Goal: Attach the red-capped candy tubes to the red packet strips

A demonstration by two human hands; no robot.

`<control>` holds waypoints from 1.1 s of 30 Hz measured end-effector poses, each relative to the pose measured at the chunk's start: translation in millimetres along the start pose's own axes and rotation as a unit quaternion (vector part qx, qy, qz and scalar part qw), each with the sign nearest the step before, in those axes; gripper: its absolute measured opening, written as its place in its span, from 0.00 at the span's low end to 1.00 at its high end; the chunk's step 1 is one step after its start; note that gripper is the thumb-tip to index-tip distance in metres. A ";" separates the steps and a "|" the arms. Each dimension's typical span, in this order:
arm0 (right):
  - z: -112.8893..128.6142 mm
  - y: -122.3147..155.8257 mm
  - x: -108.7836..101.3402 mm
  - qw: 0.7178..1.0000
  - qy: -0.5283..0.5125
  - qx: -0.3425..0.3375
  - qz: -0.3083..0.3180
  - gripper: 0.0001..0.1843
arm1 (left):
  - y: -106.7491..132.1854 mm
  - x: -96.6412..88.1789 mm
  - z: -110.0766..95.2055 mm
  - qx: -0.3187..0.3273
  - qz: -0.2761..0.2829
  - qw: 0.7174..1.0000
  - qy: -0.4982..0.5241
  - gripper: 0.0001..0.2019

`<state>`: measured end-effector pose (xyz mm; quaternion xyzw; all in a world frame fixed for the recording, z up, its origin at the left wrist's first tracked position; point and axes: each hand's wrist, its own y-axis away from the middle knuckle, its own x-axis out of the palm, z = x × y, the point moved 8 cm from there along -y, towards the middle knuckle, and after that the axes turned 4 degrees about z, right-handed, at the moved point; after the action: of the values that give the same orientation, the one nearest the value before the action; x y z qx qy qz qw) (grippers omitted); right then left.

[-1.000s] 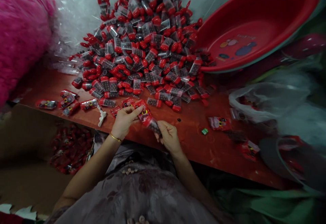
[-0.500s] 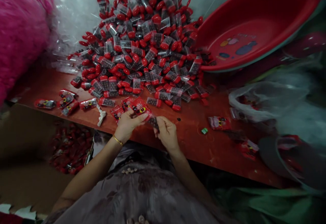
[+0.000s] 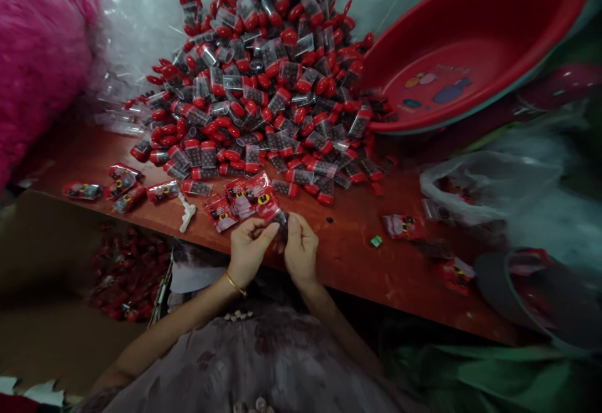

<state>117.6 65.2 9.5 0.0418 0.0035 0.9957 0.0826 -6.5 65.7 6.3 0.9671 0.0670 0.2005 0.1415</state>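
My left hand (image 3: 250, 247) and my right hand (image 3: 300, 247) meet at the front edge of the red table (image 3: 357, 256), both pinched on one small clear container with a red cap (image 3: 281, 222). A red printed wrapper sleeve (image 3: 263, 198) covers its far end. Just beyond the hands lie a few more red printed wrappers (image 3: 221, 211). A big heap of red-capped clear containers (image 3: 268, 74) filled with dark beads rises at the back of the table.
A red plastic basin (image 3: 470, 43) leans at the back right. Wrapped containers (image 3: 123, 187) lie at the left, and a carton of them (image 3: 125, 272) sits below the table edge. A clear plastic bag (image 3: 489, 181) lies at the right, a pink fluffy mass (image 3: 42, 56) at the left.
Both hands drew together and slightly nearer the table edge. The container now sits upright between the fingertips, with the wrapper further over it.
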 end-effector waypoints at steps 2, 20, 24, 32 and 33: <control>6.5 -1.9 1.8 1.000 0.005 -0.011 0.028 0.17 | -0.7 2.0 -4.1 0.007 0.022 1.000 -0.021 0.17; -13.4 -25.6 -42.3 0.942 0.334 0.005 0.045 0.21 | -42.8 -12.9 -48.0 0.046 0.075 0.982 -0.170 0.16; 7.6 -34.1 -51.1 0.836 0.543 -0.082 -0.015 0.18 | -29.6 2.4 -25.7 0.036 0.201 0.928 -0.312 0.14; 28.2 3.8 -1.7 0.893 0.327 -0.184 0.250 0.13 | -6.0 27.5 -17.2 0.049 0.358 0.754 -0.549 0.10; 24.6 5.0 -1.9 0.903 0.317 -0.168 0.237 0.10 | -7.6 25.3 -20.6 0.053 0.341 0.759 -0.551 0.10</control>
<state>120.7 60.0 34.0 -0.2905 -0.1480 0.9326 -0.1550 7.6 82.8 31.5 0.8754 -0.3467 -0.3360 0.0250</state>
